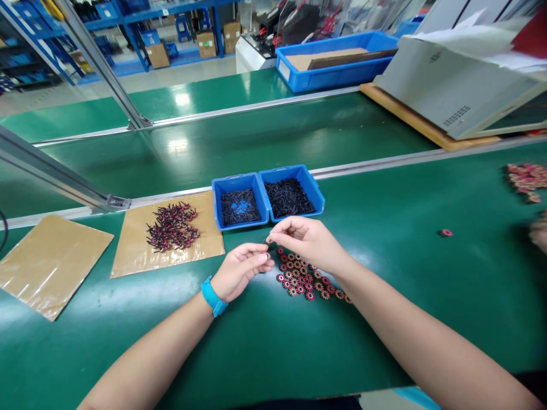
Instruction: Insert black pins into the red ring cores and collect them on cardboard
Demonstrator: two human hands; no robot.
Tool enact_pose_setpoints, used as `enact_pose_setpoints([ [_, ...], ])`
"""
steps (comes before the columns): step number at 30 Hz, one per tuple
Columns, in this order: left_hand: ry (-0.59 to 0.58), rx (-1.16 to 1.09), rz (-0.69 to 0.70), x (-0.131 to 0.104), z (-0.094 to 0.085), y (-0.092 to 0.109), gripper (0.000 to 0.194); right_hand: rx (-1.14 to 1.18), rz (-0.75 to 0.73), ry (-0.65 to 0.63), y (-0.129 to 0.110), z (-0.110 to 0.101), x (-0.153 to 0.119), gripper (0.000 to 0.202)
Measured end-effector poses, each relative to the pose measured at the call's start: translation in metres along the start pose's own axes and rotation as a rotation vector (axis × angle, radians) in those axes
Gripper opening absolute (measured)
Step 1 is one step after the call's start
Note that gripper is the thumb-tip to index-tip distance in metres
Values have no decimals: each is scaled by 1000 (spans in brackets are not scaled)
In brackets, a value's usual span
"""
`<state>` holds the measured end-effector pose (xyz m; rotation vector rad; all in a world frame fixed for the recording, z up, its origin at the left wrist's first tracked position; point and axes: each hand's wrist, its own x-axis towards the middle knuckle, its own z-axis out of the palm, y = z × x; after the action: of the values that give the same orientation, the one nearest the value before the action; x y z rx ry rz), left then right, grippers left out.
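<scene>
Well, a small part (pixel 268 242) (mostly hidden) sits between the hands (pixel 241 272) (pixel 308 242).

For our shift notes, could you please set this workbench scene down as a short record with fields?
Left hand: fingers pinched at a small part, too small to make out
Right hand: fingertips at the same part
Wristband: blue, left wrist
Blue bins: two, side by side, holding thin black pieces
Loose pile: small round parts, red and copper-coloured, beside the hands
Brown sheet: under a heap of parts with black pieces
Surface: green
</scene>
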<state>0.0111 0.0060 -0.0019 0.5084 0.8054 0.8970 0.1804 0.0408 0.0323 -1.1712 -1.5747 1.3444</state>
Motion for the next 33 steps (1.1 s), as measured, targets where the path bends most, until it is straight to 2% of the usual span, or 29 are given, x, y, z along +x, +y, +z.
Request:
enact_pose_setpoints([
  [12, -3, -9, 8, 1, -1, -1, 28, -65, -10, -38, 3, 0, 0, 14],
  [21, -9, -24, 9, 2, -2, -2, 25, -327, -269, -52, 3, 3, -3, 8],
  [27, -6, -40, 1, 2, -2, 0, 25, -724, -584, 40, 3, 12, -8, 11],
  [33, 16, -84, 0, 2, -2, 2, 28, -841, -642, 1, -2, 13, -12, 21],
])
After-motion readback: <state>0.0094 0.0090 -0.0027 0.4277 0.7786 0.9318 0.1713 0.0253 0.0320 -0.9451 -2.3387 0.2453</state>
